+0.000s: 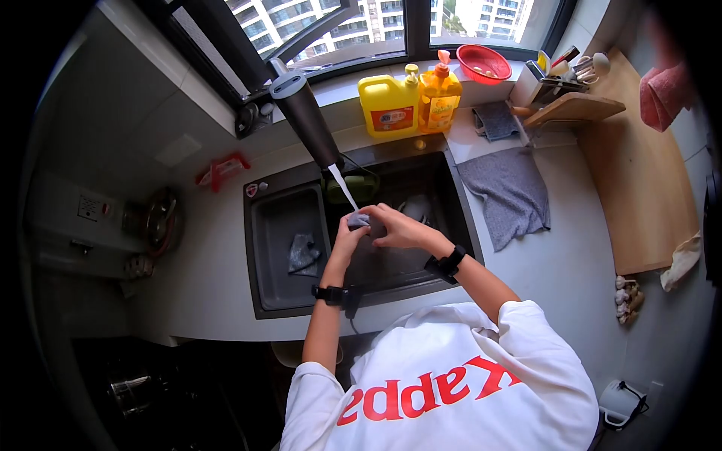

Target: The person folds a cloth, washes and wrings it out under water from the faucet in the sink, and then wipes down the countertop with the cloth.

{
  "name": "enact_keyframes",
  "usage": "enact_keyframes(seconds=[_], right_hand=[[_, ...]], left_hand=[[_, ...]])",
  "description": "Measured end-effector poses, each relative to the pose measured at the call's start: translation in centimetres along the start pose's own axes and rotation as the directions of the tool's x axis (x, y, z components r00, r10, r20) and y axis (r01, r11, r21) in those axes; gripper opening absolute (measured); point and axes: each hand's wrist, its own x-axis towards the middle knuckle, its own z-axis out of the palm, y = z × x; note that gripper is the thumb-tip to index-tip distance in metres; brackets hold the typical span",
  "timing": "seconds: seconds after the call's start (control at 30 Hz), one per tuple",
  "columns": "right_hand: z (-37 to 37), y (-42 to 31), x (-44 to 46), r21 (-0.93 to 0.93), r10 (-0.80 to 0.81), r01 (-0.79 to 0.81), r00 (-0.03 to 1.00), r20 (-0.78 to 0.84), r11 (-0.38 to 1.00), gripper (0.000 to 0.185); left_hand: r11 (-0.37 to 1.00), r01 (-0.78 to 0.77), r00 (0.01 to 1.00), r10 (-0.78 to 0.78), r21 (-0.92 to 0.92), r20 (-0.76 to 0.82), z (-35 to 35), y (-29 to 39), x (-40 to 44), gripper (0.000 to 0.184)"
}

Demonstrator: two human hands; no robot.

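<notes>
Small grey item [359,220] at frame centre, just below water stream [343,187], presumably so flow reaches it. Left hand [347,241] pinches it; right hand [403,228] curved alongside, grip cannot tell. 2 bottles, yellow [387,104] and orange [439,104], upper centre, likely for reach.

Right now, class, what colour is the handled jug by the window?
The jug is yellow, clearest in the head view.

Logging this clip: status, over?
Left hand gripping grey item; right hand at it. Item under running water. Nothing visibly in the way.
</notes>
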Motion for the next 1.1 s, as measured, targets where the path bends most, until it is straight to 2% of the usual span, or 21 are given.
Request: enact_keyframes(seconds=[0.03, 0.13, 0.17, 0.27, 0.37, 0.43, 0.47, 0.53, 0.57, 0.67, 0.77, 0.87, 0.97, 1.03, 1.07, 1.1], right_hand=[[-0.4, 0.0, -0.2, -0.033, 0.020, -0.023, 0.997, -0.074, 0.999, 0.050], [-0.6, 2.0, -0.3, -0.249, 0.283, -0.291, 0.957, -0.065, 0.924, 0.039], [-0.4, 3.5, 0.0, -0.176, 0.292, -0.295, 0.955, -0.044, 0.939, 0.031], [-0.2, 3.6, 0.3, -0.143, 0.340, -0.333, 0.940, 0.029, 0.932, 0.031], [-0.3, 1.1, -0.2, -0.210, 0.279, -0.303, 0.951, -0.136, 0.929, 0.032], [0.5, 2.4, -0.5, -0.321, 0.240, -0.280, 0.958, -0.159, 0.905, 0.032], [0.8, 3.2, -0.7, -0.374, 0.219, -0.268, 0.961, -0.169, 0.888, 0.033], [-0.2, 3.3, 0.2, -0.365, 0.311, -0.290, 0.950, -0.002, 0.884, 0.032], [-0.7, 3.2, 0.6, -0.361, 0.352, -0.300, 0.932, 0.085, 0.883, 0.032], [-2.0, 2.0, 0.9, -0.209, 0.220, -0.208, 0.975, 0.037, 0.956, 0.024], [-2.3, -0.4, 1.4, -0.096, 0.150, -0.145, 0.987, 0.057, 0.985, 0.023], [-1.5, -0.9, 2.1, 0.014, 0.113, -0.112, 0.993, -0.035, 0.994, 0.022], [-1.3, -0.7, 3.4, 0.114, 0.138, -0.130, 0.988, -0.068, 0.985, 0.022], [-1.7, -2.2, 4.0, 0.171, 0.202, -0.194, 0.979, -0.035, 0.966, 0.022], [-1.5, -2.2, 4.3, 0.172, 0.173, -0.164, 0.984, -0.040, 0.971, 0.022], [-1.1, -1.9, 4.6, 0.173, 0.145, -0.135, 0.988, -0.046, 0.976, 0.022]], left_hand=[[0.996, -0.006, 1.000, 0.007, 0.084, -0.007, 0.1, 1.0, -0.5, 0.042], [0.989, -0.059, 0.998, 0.063, 0.137, -0.027, -0.2, 1.1, -0.3, 0.045], [0.987, -0.061, 0.998, 0.064, 0.151, -0.014, -0.3, 1.1, -0.2, 0.042], [0.977, -0.100, 0.995, 0.099, 0.187, 0.011, -0.1, 1.3, 0.0, 0.035], [0.968, -0.166, 0.986, 0.165, 0.187, 0.020, 0.0, 0.7, 0.4, 0.032], [0.975, -0.161, 0.987, 0.158, 0.152, 0.033, 0.3, 0.9, 0.3, 0.032], [0.954, -0.229, 0.973, 0.222, 0.193, 0.055, 0.5, 1.0, 0.3, 0.032], [0.893, -0.355, 0.935, 0.340, 0.276, 0.102, 0.8, 1.8, 0.1, 0.034], [0.853, -0.343, 0.939, 0.317, 0.393, 0.132, 0.6, 2.5, -0.2, 0.037], [0.819, -0.360, 0.925, 0.377, 0.446, 0.054, -0.3, 0.7, 0.5, 0.036], [0.798, -0.350, 0.920, 0.392, 0.491, 0.019, -0.2, -0.1, 0.9, 0.032], [0.835, -0.302, 0.919, 0.383, 0.461, -0.092, 0.6, 1.1, 0.7, 0.033], [0.837, -0.250, 0.909, 0.376, 0.487, -0.179, 0.1, -0.7, 1.3, 0.028], [0.850, -0.240, 0.942, 0.321, 0.469, -0.101, -1.1, -1.4, 1.4, 0.023], [0.856, -0.234, 0.954, 0.294, 0.460, -0.061, -1.8, -1.9, 1.5, 0.021], [0.833, -0.326, 0.905, 0.412, 0.446, -0.108, -2.6, -4.9, 2.6, 0.015]])
